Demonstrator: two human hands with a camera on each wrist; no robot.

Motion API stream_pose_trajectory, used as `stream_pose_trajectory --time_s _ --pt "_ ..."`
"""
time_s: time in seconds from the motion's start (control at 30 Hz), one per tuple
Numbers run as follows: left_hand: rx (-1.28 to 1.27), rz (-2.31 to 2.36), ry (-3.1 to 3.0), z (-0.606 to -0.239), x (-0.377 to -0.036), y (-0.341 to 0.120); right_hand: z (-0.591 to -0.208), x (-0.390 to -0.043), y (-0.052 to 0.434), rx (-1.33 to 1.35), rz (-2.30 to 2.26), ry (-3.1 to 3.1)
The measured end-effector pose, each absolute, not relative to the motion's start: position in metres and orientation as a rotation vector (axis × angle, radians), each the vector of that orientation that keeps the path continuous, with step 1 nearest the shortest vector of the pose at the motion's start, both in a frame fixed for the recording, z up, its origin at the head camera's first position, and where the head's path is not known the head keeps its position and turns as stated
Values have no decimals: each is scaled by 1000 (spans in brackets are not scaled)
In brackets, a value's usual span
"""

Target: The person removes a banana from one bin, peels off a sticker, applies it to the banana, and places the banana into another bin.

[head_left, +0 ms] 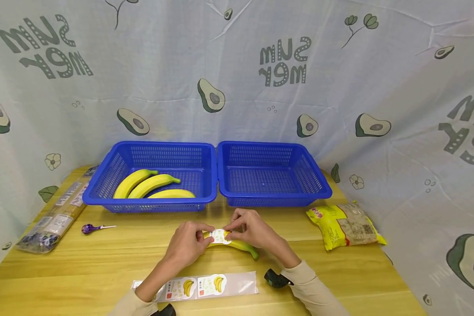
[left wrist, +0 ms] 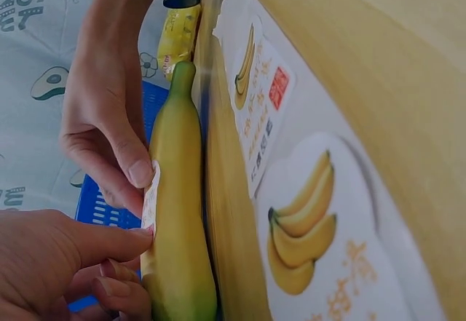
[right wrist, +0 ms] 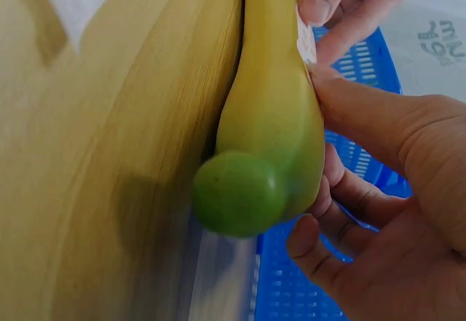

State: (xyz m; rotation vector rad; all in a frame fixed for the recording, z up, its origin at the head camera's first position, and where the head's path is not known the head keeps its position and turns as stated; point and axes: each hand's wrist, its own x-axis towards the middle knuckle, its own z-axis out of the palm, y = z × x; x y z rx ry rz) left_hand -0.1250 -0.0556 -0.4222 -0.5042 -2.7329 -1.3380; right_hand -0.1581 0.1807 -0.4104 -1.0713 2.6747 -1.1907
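Observation:
A yellow banana (head_left: 242,246) with a green stem lies on the table in front of the baskets. A white label sticker (head_left: 220,236) with a banana print lies against its upper side. My left hand (head_left: 187,244) pinches the sticker's left end, thumb against the banana. At the other end, my right hand (head_left: 253,229) pinches the sticker between thumb and forefinger. In the right wrist view, the banana's green stem end (right wrist: 240,193) is close to the camera, and my right hand's other fingers are curled beside the fruit. Closer to me is a clear strip (head_left: 241,283) carrying banana stickers.
The left blue basket (head_left: 150,204) has three bananas (head_left: 152,184) in it. Beside it stands another blue basket (head_left: 276,199). A long clear package (head_left: 57,217) and a purple lollipop (head_left: 88,228) lie at left, a yellow packet (head_left: 347,225) at right. A printed curtain (head_left: 174,66) hangs behind.

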Motion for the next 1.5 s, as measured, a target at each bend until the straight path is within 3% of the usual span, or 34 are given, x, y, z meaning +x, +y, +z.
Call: stream_pose_trajectory --time_s 1.0,1.5 --pt "-496 -1030 -2862 -413 -125 -67 -405 -158 182 -902 -993 2689" --pt "-550 -1035 -2827 -417 -125 -66 -407 -166 204 -1062 -1023 2610"
